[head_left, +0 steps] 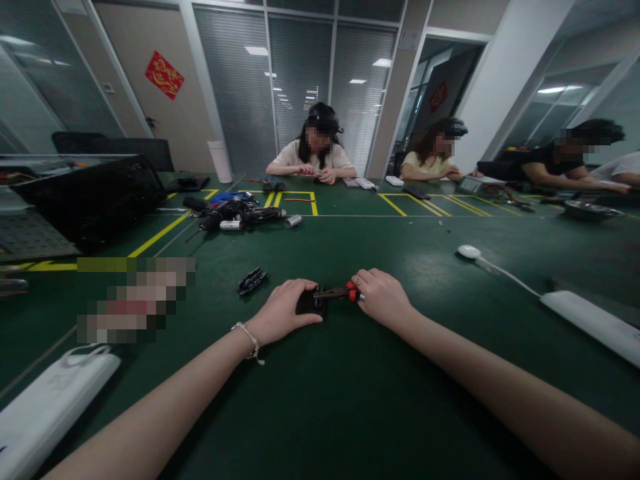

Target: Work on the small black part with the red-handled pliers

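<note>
My left hand (285,312) lies closed over a small black part (311,303) on the green table (330,400), pressing it down. My right hand (383,297) is wrapped round the red handles of a pair of pliers (336,292), whose dark jaws reach left onto the black part. A beaded bracelet sits on my left wrist. Another small black ridged piece (252,281) lies loose on the table, just left of my left hand.
A heap of black tools and parts (235,215) lies further back. A white case (47,407) is at the near left, a white device with cable (590,323) at the right, a black crate (90,197) far left. Three people work across the table.
</note>
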### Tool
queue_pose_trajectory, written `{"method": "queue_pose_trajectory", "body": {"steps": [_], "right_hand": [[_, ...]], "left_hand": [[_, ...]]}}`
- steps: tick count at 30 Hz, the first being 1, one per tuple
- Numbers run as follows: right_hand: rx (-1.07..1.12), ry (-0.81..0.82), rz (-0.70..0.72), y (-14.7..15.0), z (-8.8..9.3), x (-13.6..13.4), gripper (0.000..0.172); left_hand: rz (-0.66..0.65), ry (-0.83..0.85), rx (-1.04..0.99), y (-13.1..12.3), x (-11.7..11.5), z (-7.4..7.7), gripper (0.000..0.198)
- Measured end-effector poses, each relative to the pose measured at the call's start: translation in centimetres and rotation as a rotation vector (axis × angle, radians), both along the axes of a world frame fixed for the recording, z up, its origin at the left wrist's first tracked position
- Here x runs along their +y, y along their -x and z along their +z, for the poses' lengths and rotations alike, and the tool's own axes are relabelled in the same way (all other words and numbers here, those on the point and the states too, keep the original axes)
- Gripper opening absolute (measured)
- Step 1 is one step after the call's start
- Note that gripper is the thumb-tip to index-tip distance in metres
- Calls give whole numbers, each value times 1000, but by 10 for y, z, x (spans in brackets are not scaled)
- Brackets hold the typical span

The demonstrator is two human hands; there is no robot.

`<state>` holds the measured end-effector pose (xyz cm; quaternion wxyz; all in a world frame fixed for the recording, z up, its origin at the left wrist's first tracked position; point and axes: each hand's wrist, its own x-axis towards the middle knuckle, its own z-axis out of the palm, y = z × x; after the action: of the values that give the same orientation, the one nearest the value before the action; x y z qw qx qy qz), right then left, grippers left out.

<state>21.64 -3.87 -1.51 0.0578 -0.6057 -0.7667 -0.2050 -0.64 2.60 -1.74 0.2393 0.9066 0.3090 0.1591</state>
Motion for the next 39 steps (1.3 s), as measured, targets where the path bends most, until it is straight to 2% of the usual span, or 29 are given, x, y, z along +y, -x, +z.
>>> {"method": "queue_pose_trajectory", "body": {"steps": [14,27,33,39], "right_hand": [[44,40,-15,0,1,1,28],[-13,-16,16,1,0,0,27],[32,20,-13,1,2,0,27],[45,43,-17,1,5,2,26]], "left_hand": [[-25,-15,-15,0,0,-1,52],[-22,-28,-9,0,1,-3,52],[-24,-39,-13,0,2,-6,53],[-23,-16,-11,0,1,-3,53]]}}
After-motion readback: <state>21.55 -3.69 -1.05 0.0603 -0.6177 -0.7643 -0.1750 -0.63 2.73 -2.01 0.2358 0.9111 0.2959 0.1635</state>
